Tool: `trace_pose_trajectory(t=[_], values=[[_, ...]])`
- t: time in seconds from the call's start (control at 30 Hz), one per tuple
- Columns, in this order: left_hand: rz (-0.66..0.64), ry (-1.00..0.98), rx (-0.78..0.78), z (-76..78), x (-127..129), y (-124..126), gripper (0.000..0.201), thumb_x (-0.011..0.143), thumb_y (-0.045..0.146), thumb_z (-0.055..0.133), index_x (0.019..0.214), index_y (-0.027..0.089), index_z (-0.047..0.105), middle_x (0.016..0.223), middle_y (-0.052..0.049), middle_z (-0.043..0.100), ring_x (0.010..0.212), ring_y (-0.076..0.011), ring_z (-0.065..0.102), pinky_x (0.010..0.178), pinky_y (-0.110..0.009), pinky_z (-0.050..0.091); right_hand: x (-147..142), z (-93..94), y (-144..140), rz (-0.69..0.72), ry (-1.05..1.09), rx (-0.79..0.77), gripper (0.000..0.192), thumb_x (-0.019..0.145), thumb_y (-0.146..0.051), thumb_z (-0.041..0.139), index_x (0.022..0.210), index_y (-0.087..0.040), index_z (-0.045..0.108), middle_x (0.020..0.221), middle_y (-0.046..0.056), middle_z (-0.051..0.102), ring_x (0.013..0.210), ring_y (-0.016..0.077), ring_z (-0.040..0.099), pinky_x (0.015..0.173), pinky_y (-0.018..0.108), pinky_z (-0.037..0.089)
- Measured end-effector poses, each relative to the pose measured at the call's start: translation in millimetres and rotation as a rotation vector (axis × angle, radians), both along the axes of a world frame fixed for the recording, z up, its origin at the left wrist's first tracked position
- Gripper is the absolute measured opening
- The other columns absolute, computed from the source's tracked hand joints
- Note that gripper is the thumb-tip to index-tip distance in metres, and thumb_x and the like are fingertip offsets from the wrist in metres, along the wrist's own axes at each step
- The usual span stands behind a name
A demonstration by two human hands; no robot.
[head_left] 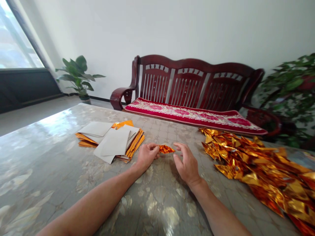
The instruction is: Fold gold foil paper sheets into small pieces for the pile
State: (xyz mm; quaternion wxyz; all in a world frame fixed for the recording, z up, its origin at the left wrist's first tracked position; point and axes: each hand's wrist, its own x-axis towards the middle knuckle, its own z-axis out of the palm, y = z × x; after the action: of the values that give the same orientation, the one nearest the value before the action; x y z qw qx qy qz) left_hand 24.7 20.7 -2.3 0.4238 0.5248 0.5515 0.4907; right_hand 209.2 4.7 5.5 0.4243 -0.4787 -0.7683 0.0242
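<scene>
Between my hands is a small folded piece of shiny orange-gold foil paper [166, 149], pointed at its right end. My left hand [147, 154] pinches its left end between thumb and fingers. Close to the pointed tip, my right hand [186, 164] has its thumb and fingers apart with nothing between them. Left of my hands lie stacks of foil paper sheets [113, 141], with white backs facing up and orange-gold edges showing. A large heap of folded foil pieces [256, 164] spreads over the right side of the table.
The table [61, 183] has a glossy, flower-patterned cover. Behind it stands a dark red wooden bench [187, 82] with a red and white seat cover [182, 112]. Potted plants stand at the left [80, 75] and at the right [290, 88].
</scene>
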Motion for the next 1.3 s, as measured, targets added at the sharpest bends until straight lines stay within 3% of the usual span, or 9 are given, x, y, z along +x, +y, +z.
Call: trace_pose_trajectory(t=[0.17,0.3,0.43,0.5,0.63,0.8,0.93,1.07,1.3], values=[[-0.027,0.058,0.016,-2.4,-2,0,0.025,0.077,0.028,0.056,0.083,0.013,0.076,0.054,0.0,0.064,0.049,-0.0128,0.059,0.048,-0.019,0.042,0,-0.1,0,0.093,-0.105,0.144,0.025,0.084,-0.015,0.059,0.107,-0.023,0.065,0.12,0.008,0.064,0.111,0.023,0.061,0.097,0.038,0.049],[-0.073,0.138,0.045,-5.6,-3,1,0.028,0.082,0.029,0.052,0.086,0.014,0.076,0.057,0.001,0.064,0.051,-0.0125,0.059,0.051,-0.02,0.042,0,-6.2,4,0.092,-0.146,0.148,0.016,0.089,-0.016,0.059,0.097,-0.025,0.071,0.109,0.005,0.068,0.095,0.0185,0.066,0.084,0.03,0.052],[-0.109,0.373,0.143,1.7,-3,-2,0.035,0.089,0.033,0.048,0.073,0.015,0.073,0.056,0.001,0.059,0.058,-0.0133,0.056,0.057,-0.022,0.041,4,-12.2,8,0.133,-0.102,0.098,0.019,0.093,-0.017,0.055,0.096,-0.024,0.073,0.095,0.003,0.07,0.086,0.0154,0.067,0.078,0.025,0.052],[-0.108,0.436,0.227,6.6,-7,-3,0.036,0.092,0.033,0.046,0.078,0.016,0.074,0.067,-0.001,0.063,0.071,-0.0159,0.058,0.07,-0.024,0.044,6,-13.5,9,0.131,-0.095,0.068,0.021,0.094,-0.017,0.054,0.096,-0.024,0.073,0.094,0.003,0.07,0.086,0.0154,0.067,0.079,0.025,0.052],[-0.118,0.461,0.456,7.6,-20,-1,0.034,0.094,0.023,0.043,0.115,0.02,0.069,0.098,-0.005,0.064,0.098,-0.0195,0.058,0.093,-0.032,0.044,8,-13.4,9,0.126,-0.07,0.036,0.021,0.094,-0.018,0.054,0.096,-0.025,0.074,0.094,0.004,0.07,0.088,0.0165,0.067,0.078,0.027,0.052],[-0.313,0.429,0.559,-5.4,-30,4,0.051,0.075,-0.001,0.044,0.113,0.022,0.068,0.119,-0.006,0.058,0.116,-0.0185,0.053,0.102,-0.032,0.044,8,-12.3,10,0.16,-0.019,0.03,0.019,0.091,-0.016,0.057,0.094,-0.024,0.074,0.092,0.004,0.07,0.086,0.0168,0.066,0.079,0.028,0.053],[-0.375,0.421,0.596,-10.0,-26,3,0.042,0.082,-0.001,0.045,0.106,0.023,0.07,0.111,-0.005,0.062,0.11,-0.017,0.058,0.1,-0.032,0.046,7,-11.7,8,0.182,0.015,0.02,0.019,0.089,-0.014,0.058,0.094,-0.023,0.074,0.092,0.005,0.07,0.086,0.0166,0.066,0.079,0.029,0.053],[-0.435,0.382,0.572,-6.8,-22,0,0.02,0.093,0.015,0.054,0.098,0.021,0.072,0.099,-0.005,0.068,0.095,-0.0155,0.064,0.09,-0.028,0.05,6,-11.2,7,0.246,0.038,0.019,0.023,0.089,-0.012,0.057,0.098,-0.023,0.074,0.093,0.005,0.069,0.087,0.0162,0.065,0.081,0.029,0.054],[-0.391,0.415,0.512,-2.7,-23,-5,0.016,0.093,0.02,0.058,0.089,0.021,0.072,0.09,-0.002,0.072,0.088,-0.0146,0.066,0.084,-0.024,0.049,8,-11.1,7,0.394,-0.001,-0.036,0.054,0.079,0.003,0.042,0.115,-0.025,0.07,0.105,0.005,0.068,0.098,0.016,0.065,0.087,0.031,0.056]])
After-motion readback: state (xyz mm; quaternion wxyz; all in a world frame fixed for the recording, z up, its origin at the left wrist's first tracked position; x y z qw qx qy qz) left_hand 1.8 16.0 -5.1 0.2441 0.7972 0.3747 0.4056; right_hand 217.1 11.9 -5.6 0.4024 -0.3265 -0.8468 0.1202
